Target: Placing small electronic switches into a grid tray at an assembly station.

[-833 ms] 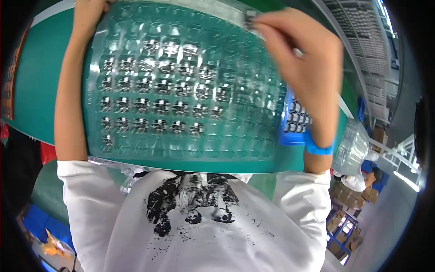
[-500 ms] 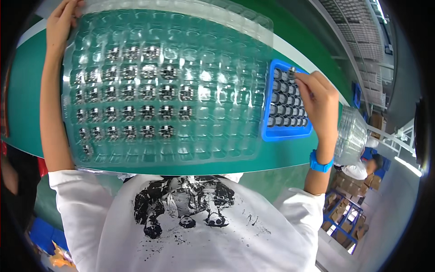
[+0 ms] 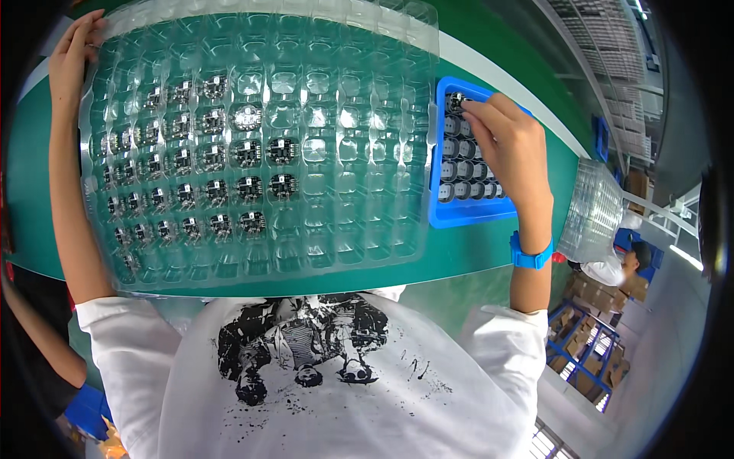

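Observation:
A large clear plastic blister tray point(image 3: 336, 199) lies on the green table surface, its left pockets filled with small dark round circuit parts point(image 3: 246, 153). My left hand point(image 3: 73, 53) grips the tray's far left corner. To its right sits a blue tray point(image 3: 437, 206) packed with small dark cylindrical parts. My right hand point(image 3: 508, 145) reaches over the blue tray, its fingertips pinching one small part point(image 3: 457, 99) at the tray's far end. A blue band point(image 3: 531, 256) circles my right wrist.
A stack of clear blister trays point(image 3: 596, 210) stands at the right end of the green table point(image 3: 30, 229). Another person point(image 3: 612, 268) bends low beyond it, near blue racks with cardboard boxes point(image 3: 589, 344). A dark sleeve and blue glove point(image 3: 84, 409) show at lower left.
The clear tray has come down from in front of me onto the table. My right hand left its corner and moved to the blue tray, where it now pinches a part.

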Demonstrator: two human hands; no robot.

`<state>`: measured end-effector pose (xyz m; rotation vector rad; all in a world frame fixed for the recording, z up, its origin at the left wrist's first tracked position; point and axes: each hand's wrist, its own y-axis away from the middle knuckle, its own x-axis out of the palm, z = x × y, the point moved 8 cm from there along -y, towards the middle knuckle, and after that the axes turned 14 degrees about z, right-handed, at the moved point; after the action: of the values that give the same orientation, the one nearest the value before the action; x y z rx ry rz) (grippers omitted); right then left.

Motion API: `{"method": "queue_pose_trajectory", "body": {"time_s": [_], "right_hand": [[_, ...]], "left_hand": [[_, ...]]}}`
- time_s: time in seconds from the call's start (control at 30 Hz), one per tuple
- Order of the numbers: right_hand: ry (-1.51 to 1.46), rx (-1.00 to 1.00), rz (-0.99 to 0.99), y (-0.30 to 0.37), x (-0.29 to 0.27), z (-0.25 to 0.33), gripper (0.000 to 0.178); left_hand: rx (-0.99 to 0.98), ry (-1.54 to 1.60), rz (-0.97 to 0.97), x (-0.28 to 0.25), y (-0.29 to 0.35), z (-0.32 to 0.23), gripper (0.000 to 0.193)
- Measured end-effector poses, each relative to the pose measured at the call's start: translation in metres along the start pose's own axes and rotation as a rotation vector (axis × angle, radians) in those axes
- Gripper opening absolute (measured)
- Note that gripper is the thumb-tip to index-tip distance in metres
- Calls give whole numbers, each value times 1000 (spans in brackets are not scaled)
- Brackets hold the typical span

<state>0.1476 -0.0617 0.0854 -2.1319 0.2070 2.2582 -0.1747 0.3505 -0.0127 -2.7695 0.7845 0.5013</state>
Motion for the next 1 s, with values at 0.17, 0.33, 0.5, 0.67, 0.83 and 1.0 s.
{"method": "queue_pose_trajectory", "body": {"time_s": [0.17,0.33,0.5,0.67,0.83,1.0], "right_hand": [[10,-11,0,-2,2,1,10],[23,-1,8,-2,2,1,10],[12,-10,13,-4,2,4,9],[20,-13,9,-5,4,4,8],[45,-18,20,-4,8,4,9],[73,-47,18,-6,12,8,10]], "left_hand": [[7,8,29,-5,-3,9,31],[20,-18,12,-2,0,3,31],[-7,2,13,-3,-2,7,31],[13,-22,21,-5,-3,7,31],[25,-31,5,-3,-2,6,31],[45,-51,29,-3,-3,5,31]]}}
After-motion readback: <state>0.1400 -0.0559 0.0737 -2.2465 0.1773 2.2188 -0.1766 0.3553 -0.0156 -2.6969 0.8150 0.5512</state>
